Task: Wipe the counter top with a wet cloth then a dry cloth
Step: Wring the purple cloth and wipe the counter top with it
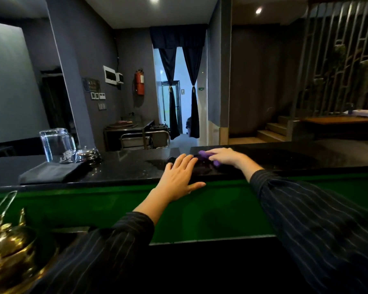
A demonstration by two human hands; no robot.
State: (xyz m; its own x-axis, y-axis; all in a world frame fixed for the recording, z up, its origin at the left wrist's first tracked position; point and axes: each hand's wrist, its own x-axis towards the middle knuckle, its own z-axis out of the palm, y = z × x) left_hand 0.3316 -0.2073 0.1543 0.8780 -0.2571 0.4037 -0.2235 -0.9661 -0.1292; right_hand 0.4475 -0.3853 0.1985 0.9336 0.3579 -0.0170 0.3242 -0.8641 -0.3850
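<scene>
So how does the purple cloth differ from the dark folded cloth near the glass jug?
Colour: the purple cloth is bright, while the dark cloth nearly matches the black counter top.
Shape: the purple cloth is bunched, and the dark cloth lies folded flat.
Use: the right hand rests on the purple cloth, and no hand touches the dark cloth.
Both lie on the same counter top.
</scene>
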